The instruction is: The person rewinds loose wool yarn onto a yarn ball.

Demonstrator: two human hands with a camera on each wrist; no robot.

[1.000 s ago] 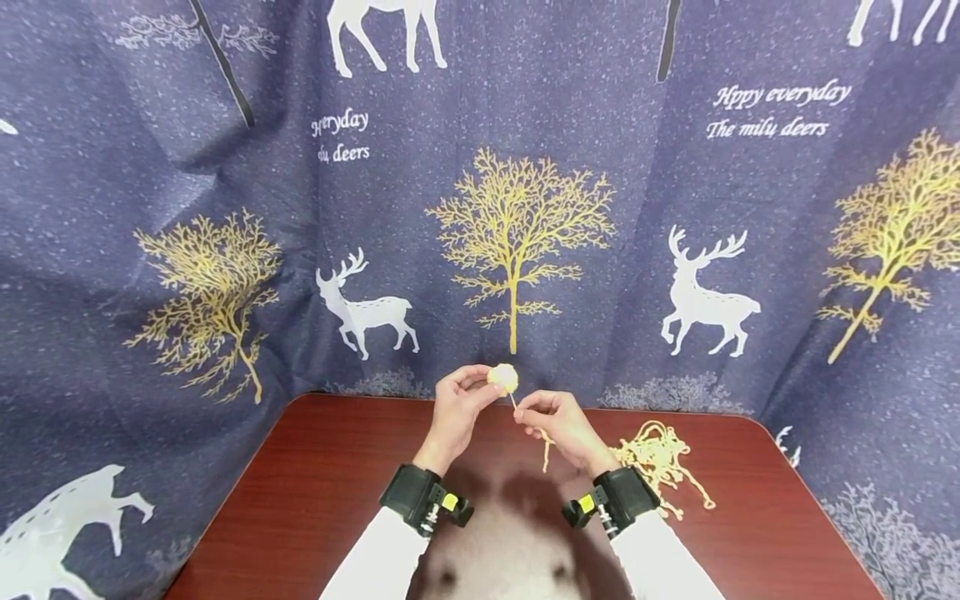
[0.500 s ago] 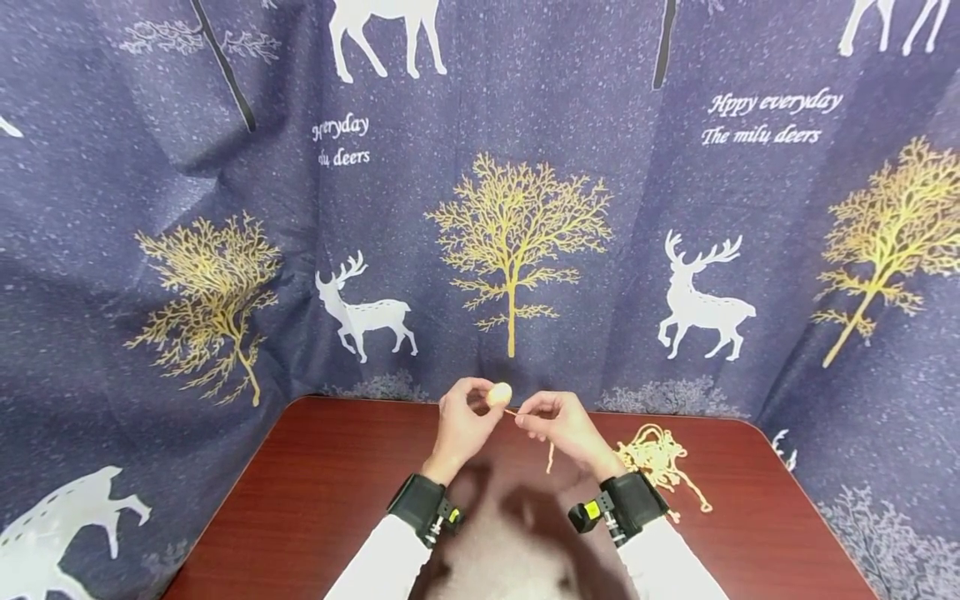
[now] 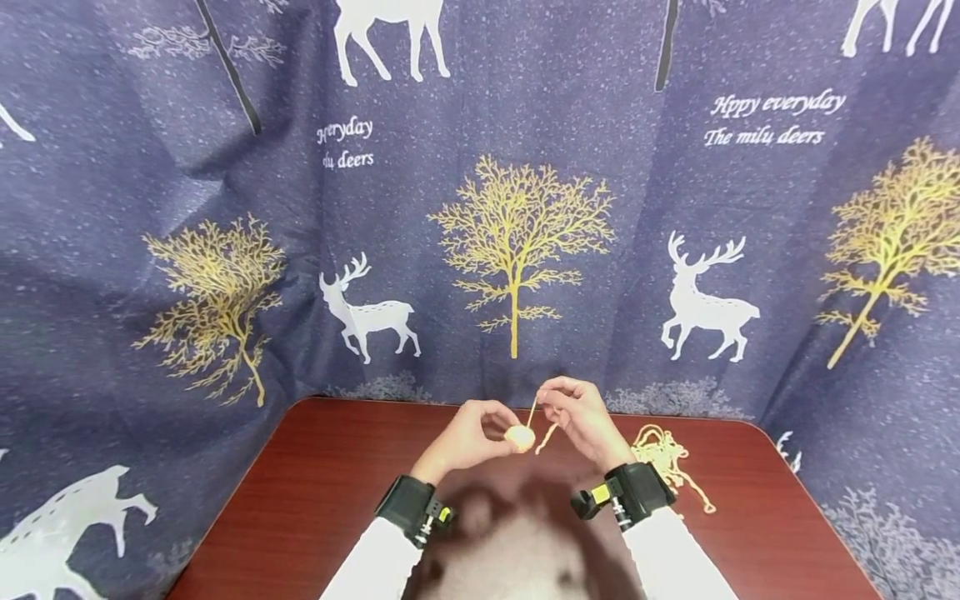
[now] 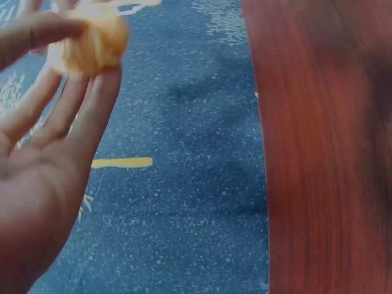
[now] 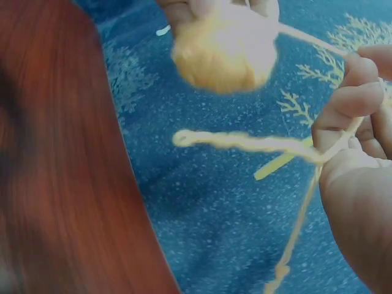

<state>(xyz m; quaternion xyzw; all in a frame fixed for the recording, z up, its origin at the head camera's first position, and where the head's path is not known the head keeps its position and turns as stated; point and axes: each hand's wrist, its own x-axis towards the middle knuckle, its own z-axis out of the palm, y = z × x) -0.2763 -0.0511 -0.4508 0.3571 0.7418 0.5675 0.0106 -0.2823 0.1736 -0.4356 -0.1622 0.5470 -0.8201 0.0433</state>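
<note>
My left hand [image 3: 472,435] pinches a small pale-yellow ball of yarn [image 3: 520,437] between thumb and fingers above the table; in the left wrist view the ball [image 4: 92,46] looks blurred. A taut strand of yarn [image 5: 312,40] runs from the ball to my right hand [image 3: 581,417], which is raised a little higher and pinches it at the fingertips. More yarn passes through the right palm, and a looped end [image 5: 239,141] hangs out of it. Another length trails down below the right hand in the right wrist view.
A loose tangled heap of the same yarn [image 3: 660,454] lies on the red-brown wooden table [image 3: 315,483], beside the right wrist. Behind the table's far edge hangs a dark blue curtain [image 3: 480,108] printed with deer and trees. Both wrists wear black camera straps.
The ball in my left hand has moved down and to the right. My right hand has risen and shifted right, so the strand now runs upward from the ball.
</note>
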